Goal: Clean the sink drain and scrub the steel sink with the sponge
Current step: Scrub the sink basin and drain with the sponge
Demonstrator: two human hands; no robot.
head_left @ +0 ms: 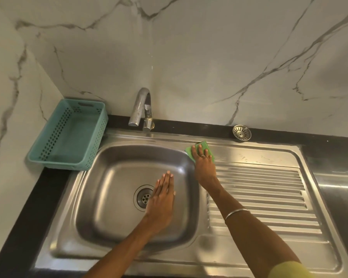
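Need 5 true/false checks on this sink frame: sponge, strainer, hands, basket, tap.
1. The right hand presses the green sponge on the sink's rim at the basin's back right corner. True.
2. The strainer sits in the drain. False: it lies on the black ledge behind the sink; the drain is open.
3. The left hand grips a brush. False: it holds nothing, fingers straight, over the basin beside the drain.
4. The teal basket stands left of the basin. True.
5. Water runs from the tap. False: no stream shows.
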